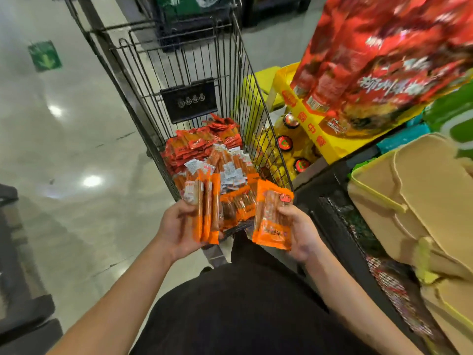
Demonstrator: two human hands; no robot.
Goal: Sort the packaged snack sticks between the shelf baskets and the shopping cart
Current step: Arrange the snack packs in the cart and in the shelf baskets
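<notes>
A black wire shopping cart (pixel 143 80) stands in front of me, its bottom covered with several orange and red snack stick packs (pixel 204 155). My left hand (pixel 176 229) is shut on a few long orange stick packs (pixel 206 211), held upright over the cart's near end. My right hand (pixel 303 231) grips a wider orange pack of sticks (pixel 272 219) just right of the cart's corner. A black mesh shelf basket (pixel 340 216) sits directly to the right of that hand.
On the right shelf lie tan cardboard boxes (pixel 422 201) with green edging, red snack bags (pixel 384 55) on a yellow display tray (pixel 314 129), and yellow bottles with red caps (pixel 291 144) below. Glossy floor spreads to the left; a dark fixture (pixel 15 303) stands at the lower left.
</notes>
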